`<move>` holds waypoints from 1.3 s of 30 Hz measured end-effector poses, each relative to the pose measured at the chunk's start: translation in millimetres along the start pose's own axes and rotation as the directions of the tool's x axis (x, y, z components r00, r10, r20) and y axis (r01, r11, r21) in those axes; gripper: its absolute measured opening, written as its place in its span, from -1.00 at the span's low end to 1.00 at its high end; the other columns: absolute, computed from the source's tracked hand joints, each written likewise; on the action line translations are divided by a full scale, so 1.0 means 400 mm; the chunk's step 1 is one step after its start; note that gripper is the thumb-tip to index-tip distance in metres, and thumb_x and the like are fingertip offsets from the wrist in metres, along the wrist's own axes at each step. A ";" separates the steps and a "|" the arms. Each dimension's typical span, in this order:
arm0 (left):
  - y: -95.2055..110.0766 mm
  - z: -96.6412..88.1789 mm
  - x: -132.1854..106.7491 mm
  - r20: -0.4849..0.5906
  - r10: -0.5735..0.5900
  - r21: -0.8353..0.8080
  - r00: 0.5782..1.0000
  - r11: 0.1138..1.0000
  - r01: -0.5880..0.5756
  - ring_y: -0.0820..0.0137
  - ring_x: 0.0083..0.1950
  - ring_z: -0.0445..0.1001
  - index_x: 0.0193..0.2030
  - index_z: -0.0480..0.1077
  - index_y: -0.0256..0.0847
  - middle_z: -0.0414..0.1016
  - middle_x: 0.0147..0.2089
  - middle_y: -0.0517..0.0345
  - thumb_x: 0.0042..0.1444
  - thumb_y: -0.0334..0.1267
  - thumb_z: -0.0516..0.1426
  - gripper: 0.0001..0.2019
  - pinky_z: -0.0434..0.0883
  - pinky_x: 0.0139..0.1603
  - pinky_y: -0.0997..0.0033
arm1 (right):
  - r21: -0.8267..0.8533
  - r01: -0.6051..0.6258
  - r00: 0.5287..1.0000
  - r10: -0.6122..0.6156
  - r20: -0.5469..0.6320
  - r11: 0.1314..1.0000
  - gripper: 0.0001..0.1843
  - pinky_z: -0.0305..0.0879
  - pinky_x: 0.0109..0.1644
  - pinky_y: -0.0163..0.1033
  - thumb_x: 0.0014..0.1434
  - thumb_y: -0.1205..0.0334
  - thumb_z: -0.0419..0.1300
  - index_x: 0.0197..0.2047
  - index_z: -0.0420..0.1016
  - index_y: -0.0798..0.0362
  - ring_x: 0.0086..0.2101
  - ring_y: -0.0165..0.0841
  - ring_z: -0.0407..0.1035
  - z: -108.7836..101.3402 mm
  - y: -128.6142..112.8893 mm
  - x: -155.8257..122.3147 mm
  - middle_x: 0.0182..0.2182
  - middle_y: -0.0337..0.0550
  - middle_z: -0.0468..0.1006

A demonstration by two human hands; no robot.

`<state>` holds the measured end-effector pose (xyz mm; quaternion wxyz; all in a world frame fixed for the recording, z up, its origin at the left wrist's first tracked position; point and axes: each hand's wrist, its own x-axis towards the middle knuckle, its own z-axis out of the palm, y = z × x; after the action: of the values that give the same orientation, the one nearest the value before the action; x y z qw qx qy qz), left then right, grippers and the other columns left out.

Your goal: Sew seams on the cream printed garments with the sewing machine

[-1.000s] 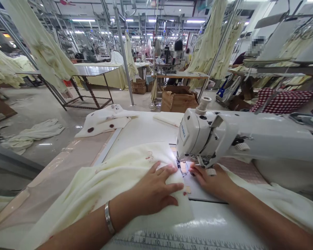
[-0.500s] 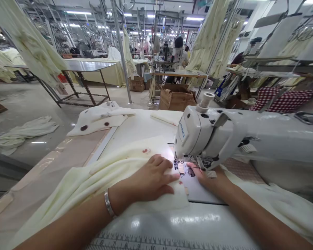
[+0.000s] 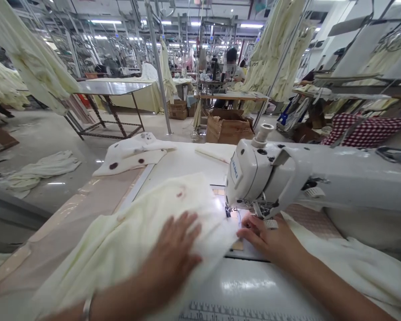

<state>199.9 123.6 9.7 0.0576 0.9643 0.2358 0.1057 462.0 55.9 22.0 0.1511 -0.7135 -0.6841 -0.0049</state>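
A pale cream cloth (image 3: 143,209) with a small reddish print lies across the bed of a white sewing machine (image 3: 254,174), its right edge beside the needle area. Over this cloth my left hand (image 3: 177,249) is spread, palm down, slightly smeared by motion. My right hand (image 3: 270,236) is just right of the presser foot (image 3: 227,211), thumb and fingertips pinched at the cloth's right corner. A metal ruler strip (image 3: 217,312) runs along the table's front edge.
White pieces with dark round spots (image 3: 130,154) lie at the table's far left. More pale cloth (image 3: 364,263) is bunched right of my right arm. A cardboard box (image 3: 229,127) stands on the floor beyond the table. Someone sits at a machine farther back.
My left hand has slid left and back toward me, and the cloth has shifted left, away from the needle. My right fingers have closed at the cloth's corner.
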 end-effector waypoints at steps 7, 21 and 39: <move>0.148 -0.016 0.052 -0.084 0.085 -0.355 0.993 0.928 -0.110 0.31 0.12 0.31 -0.02 0.28 -0.14 0.42 -0.01 0.05 0.22 -0.20 -0.01 -0.77 0.09 0.27 0.12 | 0.036 0.041 0.998 -0.039 -0.053 0.998 -0.72 0.23 -0.49 -0.30 0.18 0.06 0.02 -0.49 0.33 -0.03 -0.60 -0.41 0.34 0.010 -0.021 -0.015 -0.62 -0.34 0.45; 0.060 0.016 0.128 -0.058 0.135 -0.115 0.989 0.983 -0.141 0.20 0.24 0.14 0.03 0.26 -0.19 0.23 0.20 -0.04 0.22 -0.14 0.00 -0.71 0.06 0.25 0.02 | -0.144 0.415 0.882 -0.436 -0.176 0.898 -0.62 0.32 -0.01 -0.09 0.21 0.30 0.02 0.10 0.33 0.13 0.02 -0.19 0.31 0.002 -0.036 -0.075 0.06 0.03 0.41; -0.004 0.032 0.209 -0.042 0.065 -0.157 0.997 0.985 -0.070 0.17 0.31 0.04 0.07 0.20 -0.31 0.17 0.25 -0.15 0.20 0.00 0.00 -0.56 -0.07 0.31 0.01 | -0.159 0.209 0.978 -0.206 0.039 0.965 -0.52 0.35 0.01 0.03 0.26 0.02 -0.06 0.15 0.31 0.04 0.00 -0.12 0.35 0.055 0.046 -0.030 0.05 0.01 0.42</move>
<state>274.4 163.4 11.8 0.1259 0.9621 0.1949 0.1435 474.9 48.8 -5.7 0.0836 -0.6479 -0.7540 -0.0682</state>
